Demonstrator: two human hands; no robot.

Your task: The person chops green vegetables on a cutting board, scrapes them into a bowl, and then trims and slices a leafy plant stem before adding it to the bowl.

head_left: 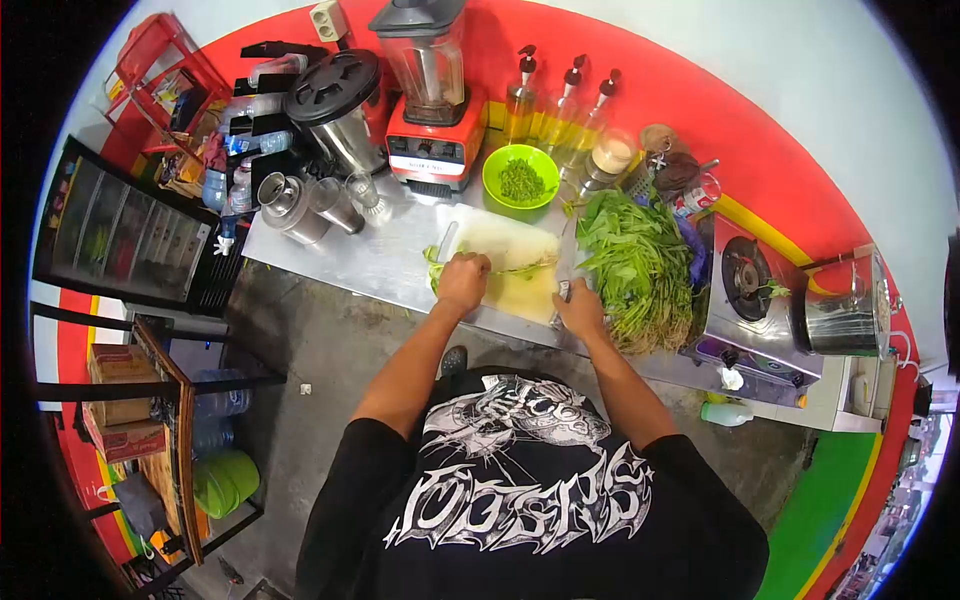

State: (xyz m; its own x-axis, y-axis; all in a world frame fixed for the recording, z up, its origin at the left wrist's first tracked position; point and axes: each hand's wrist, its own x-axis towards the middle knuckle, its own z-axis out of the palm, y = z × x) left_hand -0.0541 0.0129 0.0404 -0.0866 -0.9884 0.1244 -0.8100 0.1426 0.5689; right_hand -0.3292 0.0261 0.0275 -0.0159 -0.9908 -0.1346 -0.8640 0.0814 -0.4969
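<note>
A pale cutting board (505, 236) lies on the metal counter. My left hand (465, 281) rests on its left part, fingers closed over green vegetable stems (434, 262) that stick out to the left and run right across the board. By the board's right edge, my right hand (581, 309) is wrapped round the handle of a knife (569, 250), whose blade points away from me. A large pile of leafy greens (635, 262) with roots lies just right of the knife. Behind the board stands a lime-green bowl (522, 208) holding chopped greens (521, 181).
A red blender (433, 130), a steel blender jug (343, 120) and glasses (368, 197) stand at the back left. Pump bottles (555, 110) line the wall. To the right are a gas stove (745, 275) and a steel pot (845, 312).
</note>
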